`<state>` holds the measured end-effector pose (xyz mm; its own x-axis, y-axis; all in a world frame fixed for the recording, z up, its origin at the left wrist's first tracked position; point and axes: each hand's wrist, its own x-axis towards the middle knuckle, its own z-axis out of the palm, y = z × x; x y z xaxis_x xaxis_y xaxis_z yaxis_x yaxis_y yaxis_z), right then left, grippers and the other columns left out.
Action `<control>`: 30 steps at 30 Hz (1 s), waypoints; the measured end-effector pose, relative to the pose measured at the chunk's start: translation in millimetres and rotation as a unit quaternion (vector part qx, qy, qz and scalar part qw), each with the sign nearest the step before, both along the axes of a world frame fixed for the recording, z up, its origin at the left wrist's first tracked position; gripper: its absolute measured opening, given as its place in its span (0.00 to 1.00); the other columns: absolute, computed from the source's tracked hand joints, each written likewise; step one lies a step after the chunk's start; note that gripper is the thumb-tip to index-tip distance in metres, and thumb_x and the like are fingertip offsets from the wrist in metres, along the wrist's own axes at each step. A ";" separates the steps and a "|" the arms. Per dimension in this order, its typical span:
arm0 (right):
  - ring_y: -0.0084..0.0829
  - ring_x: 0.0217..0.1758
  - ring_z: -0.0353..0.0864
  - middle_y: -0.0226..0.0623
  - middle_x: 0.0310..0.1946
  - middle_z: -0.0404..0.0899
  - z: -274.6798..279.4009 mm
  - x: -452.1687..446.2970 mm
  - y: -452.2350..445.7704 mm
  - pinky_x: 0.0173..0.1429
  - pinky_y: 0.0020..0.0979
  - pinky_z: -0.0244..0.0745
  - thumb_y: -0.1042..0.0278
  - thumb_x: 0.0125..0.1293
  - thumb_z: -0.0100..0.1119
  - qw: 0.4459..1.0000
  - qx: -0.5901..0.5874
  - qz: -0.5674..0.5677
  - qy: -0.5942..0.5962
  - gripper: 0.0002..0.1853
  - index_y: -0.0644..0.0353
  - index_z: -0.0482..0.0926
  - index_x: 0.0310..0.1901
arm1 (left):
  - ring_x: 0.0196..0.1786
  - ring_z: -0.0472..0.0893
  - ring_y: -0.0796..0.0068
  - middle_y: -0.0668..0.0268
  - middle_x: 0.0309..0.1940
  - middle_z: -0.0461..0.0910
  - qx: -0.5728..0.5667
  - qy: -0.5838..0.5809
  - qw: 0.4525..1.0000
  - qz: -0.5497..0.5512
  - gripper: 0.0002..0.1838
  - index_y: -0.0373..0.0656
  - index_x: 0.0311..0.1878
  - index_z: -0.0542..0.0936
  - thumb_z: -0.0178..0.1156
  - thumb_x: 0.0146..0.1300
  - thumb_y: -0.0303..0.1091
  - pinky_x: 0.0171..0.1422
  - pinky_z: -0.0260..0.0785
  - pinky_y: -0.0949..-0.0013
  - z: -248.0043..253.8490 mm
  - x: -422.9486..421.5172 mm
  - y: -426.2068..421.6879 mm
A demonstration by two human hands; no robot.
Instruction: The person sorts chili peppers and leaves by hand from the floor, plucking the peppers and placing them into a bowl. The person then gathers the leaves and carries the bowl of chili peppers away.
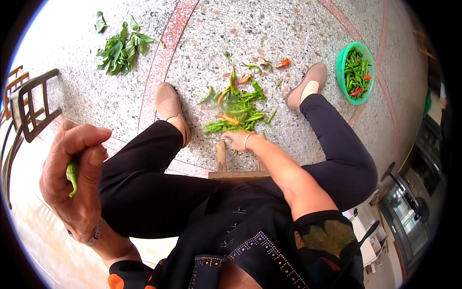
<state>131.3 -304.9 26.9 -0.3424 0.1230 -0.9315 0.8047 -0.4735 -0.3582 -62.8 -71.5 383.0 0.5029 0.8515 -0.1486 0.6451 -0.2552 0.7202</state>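
Observation:
My left hand [77, 168], raised at the left side, is closed around a green chili pepper [72, 178] whose tip pokes out below the fingers. My right hand [239, 140] reaches down to the near edge of a pile of green chili peppers [245, 108] on the floor, between my feet. Its fingers point left with some apart, and I see nothing held in them. A few orange peppers [228, 118] lie among the green ones. Beyond the pile is a red pepper [283, 63].
A green plastic basket [340, 72] with green and red peppers stands right of my right shoe [308, 84]. Loose green leaves [124, 50] are heaped at the upper left. A wooden chair [36, 103] is at the left. Part of a wooden stool [231, 176] shows below me.

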 end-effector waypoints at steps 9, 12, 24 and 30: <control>0.46 0.49 0.82 0.46 0.45 0.82 9.8 84.2 75.2 0.56 0.41 0.76 0.66 0.55 0.57 0.941 0.298 -0.160 -0.029 0.26 0.50 0.76 0.59 | 0.33 0.70 0.76 0.63 0.32 0.76 0.001 0.014 1.000 -0.026 0.05 0.32 0.40 0.80 0.61 0.61 0.21 0.37 0.61 0.75 2.5 -0.3 -1.9; 0.43 0.49 0.83 0.45 0.45 0.84 -3.1 63.3 52.3 0.56 0.41 0.76 0.66 0.54 0.57 0.978 0.200 -0.059 0.028 0.22 0.53 0.80 0.54 | 0.33 0.70 0.76 0.64 0.32 0.76 0.020 0.026 0.999 -0.033 0.05 0.32 0.40 0.80 0.61 0.62 0.22 0.38 0.61 0.74 2.6 0.7 -2.2; 0.50 0.49 0.83 0.50 0.44 0.83 -34.2 36.0 -2.2 0.54 0.44 0.77 0.71 0.57 0.54 0.981 0.161 -0.045 -0.096 0.15 0.57 0.84 0.45 | 0.31 0.71 0.77 0.65 0.29 0.73 0.010 0.043 0.999 -0.028 0.05 0.34 0.40 0.80 0.61 0.62 0.23 0.36 0.61 0.75 1.4 7.9 -0.5; 0.51 0.51 0.80 0.53 0.45 0.81 -4.7 87.9 65.1 0.57 0.44 0.74 0.70 0.58 0.49 0.910 0.316 -0.225 -0.146 0.18 0.58 0.81 0.49 | 0.28 0.71 0.77 0.66 0.26 0.73 0.018 0.030 0.999 -0.014 0.04 0.35 0.37 0.80 0.61 0.63 0.26 0.32 0.61 0.75 1.1 12.7 -4.5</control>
